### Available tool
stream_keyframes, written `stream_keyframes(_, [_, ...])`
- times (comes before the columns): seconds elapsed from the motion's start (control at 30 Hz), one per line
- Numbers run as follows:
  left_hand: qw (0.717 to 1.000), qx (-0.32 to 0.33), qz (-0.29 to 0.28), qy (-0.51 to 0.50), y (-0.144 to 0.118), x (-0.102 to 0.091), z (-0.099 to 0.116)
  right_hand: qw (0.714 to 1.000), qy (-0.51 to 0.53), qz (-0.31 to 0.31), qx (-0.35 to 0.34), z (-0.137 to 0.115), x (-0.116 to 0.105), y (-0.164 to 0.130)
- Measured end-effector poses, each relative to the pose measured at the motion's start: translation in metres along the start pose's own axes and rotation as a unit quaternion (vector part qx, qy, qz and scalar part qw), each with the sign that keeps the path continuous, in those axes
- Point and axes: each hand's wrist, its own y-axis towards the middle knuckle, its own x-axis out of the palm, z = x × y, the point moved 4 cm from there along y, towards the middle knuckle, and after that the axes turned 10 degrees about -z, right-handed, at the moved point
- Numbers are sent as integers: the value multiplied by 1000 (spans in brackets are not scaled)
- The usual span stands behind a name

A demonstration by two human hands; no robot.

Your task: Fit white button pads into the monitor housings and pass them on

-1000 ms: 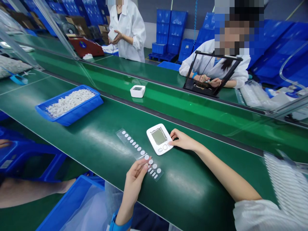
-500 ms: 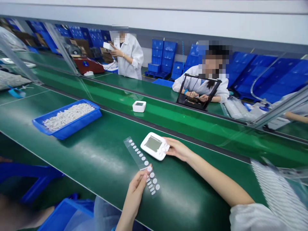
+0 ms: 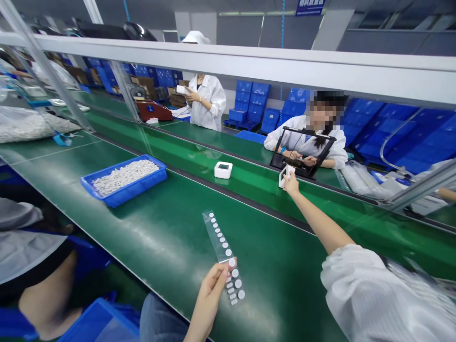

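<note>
My right hand (image 3: 292,182) is stretched far out over the moving green belt (image 3: 249,183) and grips a white monitor housing (image 3: 284,175), held tilted above the belt. My left hand (image 3: 213,285) rests near the table's front edge with its fingertips pinching the clear sticker strip (image 3: 223,247), which lies flat on the green table (image 3: 160,237) and carries a row of white round and oval stickers. Another white housing (image 3: 223,169) sits on the belt to the left of my right hand.
A blue tray (image 3: 124,180) of small white parts stands at the left. A seated person (image 3: 309,142) across the belt works at a black frame fixture (image 3: 302,156); another stands farther back. A person's arm and blue bins are at lower left. Ribbed white parts (image 3: 420,280) lie at right.
My right hand has lifted the white housing off the table beside the strip and carried it forward over the belt. My left hand has stayed on the strip; the camera tilted up.
</note>
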Motion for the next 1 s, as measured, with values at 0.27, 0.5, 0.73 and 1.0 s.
stream_keyframes(0.27, [999,-4,-23,-39,1,4,0,982,-175,-15,-72,-46,39,0])
stream_keyframes(0.5, [998,9,-40,-49,4,4,5,950,-254,-167,-71,-124,178,-26])
stream_keyframes(0.73, [996,44,-48,-61,5,3,-2,951,-263,-159,42,-169,215,-27])
stream_keyframes(1.0, [993,48,8,-108,3,6,-2,901,-225,-297,-221,-110,144,-79])
